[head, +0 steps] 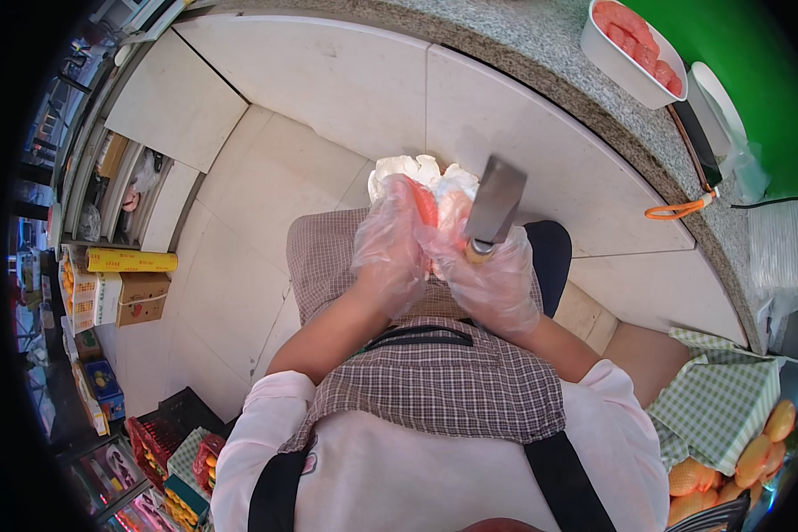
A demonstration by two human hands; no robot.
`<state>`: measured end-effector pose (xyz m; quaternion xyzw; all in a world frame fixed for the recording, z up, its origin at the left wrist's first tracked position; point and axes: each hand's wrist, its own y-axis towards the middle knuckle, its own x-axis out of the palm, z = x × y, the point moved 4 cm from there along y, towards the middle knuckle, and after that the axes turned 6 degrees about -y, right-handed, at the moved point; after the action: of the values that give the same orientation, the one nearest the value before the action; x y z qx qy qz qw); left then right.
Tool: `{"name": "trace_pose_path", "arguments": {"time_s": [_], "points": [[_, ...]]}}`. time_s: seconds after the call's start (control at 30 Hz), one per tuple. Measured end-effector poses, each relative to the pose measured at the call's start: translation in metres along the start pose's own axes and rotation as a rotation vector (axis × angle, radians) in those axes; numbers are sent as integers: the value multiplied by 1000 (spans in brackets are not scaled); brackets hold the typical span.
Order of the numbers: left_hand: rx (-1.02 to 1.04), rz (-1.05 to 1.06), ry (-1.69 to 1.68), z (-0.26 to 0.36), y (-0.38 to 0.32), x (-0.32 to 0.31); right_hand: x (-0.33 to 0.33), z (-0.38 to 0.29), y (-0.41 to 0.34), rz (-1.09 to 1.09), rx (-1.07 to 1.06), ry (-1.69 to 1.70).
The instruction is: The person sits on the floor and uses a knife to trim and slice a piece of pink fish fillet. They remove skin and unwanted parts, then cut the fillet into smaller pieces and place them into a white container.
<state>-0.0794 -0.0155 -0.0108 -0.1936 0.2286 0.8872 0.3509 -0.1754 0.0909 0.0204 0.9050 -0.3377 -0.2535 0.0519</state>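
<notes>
Both hands wear clear plastic gloves and meet above my lap, over a checked apron (439, 392). My left hand (392, 239) grips one side of a partly peeled pomelo (427, 199), whose pinkish-red flesh shows between thick white pith (407, 169). My right hand (489, 276) holds a tool with a wide metal blade (497, 199) and a pale handle, blade pointing up and away from me. The thumb and fingers of that hand also touch the fruit. Part of the fruit is hidden behind the hands.
On the granite counter (538, 60) stands a white tub (632, 60) of peeled red segments, beside a dark-handled knife (697, 143) with an orange strap (678, 209). Fruit boxes (143, 299) and crates (179, 412) stand left; a green checked cloth (718, 399) and netted fruit (695, 482) lie lower right.
</notes>
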Motion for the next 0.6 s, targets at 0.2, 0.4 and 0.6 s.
{"name": "trace_pose_path", "arguments": {"time_s": [0.2, 0.4, 0.6], "points": [[-306, -17, -954, 3, 4, 13, -2, -11, -3, -46, -125, 61], [-819, -64, -1616, 15, 1, 21, -2, -13, 0, -50, 20, 424], [-801, -162, -1732, 14, 4, 21, -5, -6, -1, -49, -26, 460]]}}
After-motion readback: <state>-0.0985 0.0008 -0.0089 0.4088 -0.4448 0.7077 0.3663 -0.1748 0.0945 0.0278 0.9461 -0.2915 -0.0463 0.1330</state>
